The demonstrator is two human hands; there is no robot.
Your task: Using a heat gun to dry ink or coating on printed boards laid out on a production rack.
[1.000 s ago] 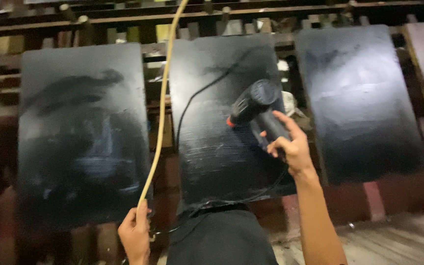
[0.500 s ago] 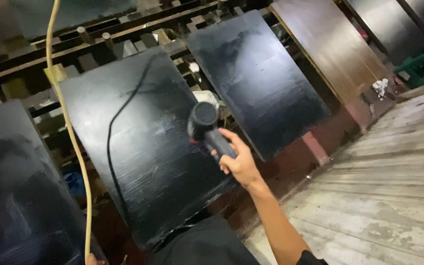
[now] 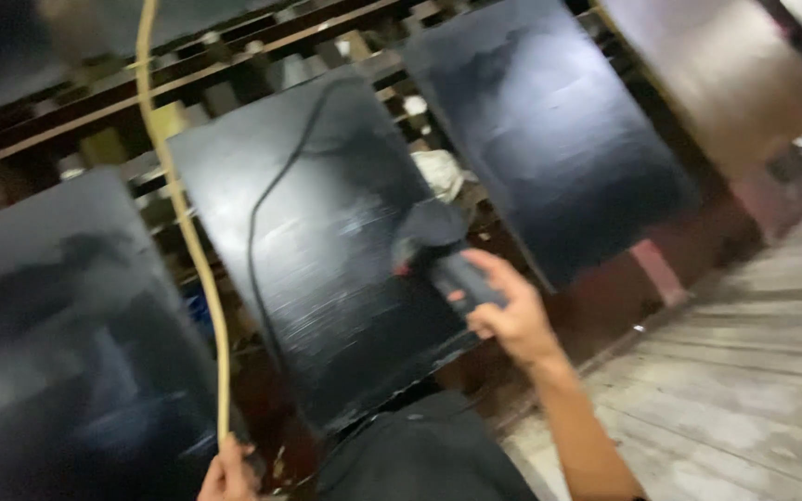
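My right hand (image 3: 512, 315) grips the handle of a black heat gun (image 3: 438, 250), whose nozzle points at the middle black painted panel (image 3: 317, 241). A black power cord (image 3: 262, 232) runs up across that panel. My left hand (image 3: 229, 473), at the bottom edge of the view, holds the lower end of a thin yellowish stick (image 3: 183, 213) that rises in a curve to the top of the frame. The view is blurred by motion.
More black panels lean on the wooden rack: one at left (image 3: 58, 353), one at right (image 3: 549, 139), and a brown panel (image 3: 717, 74) farther right. A worn plank floor (image 3: 744, 371) lies at the right. A dark cloth (image 3: 420, 455) sits at the bottom centre.
The view has swung a little further left and closer. My right hand with the heat gun stays on the middle panel; my left hand on the stick has come back into view.
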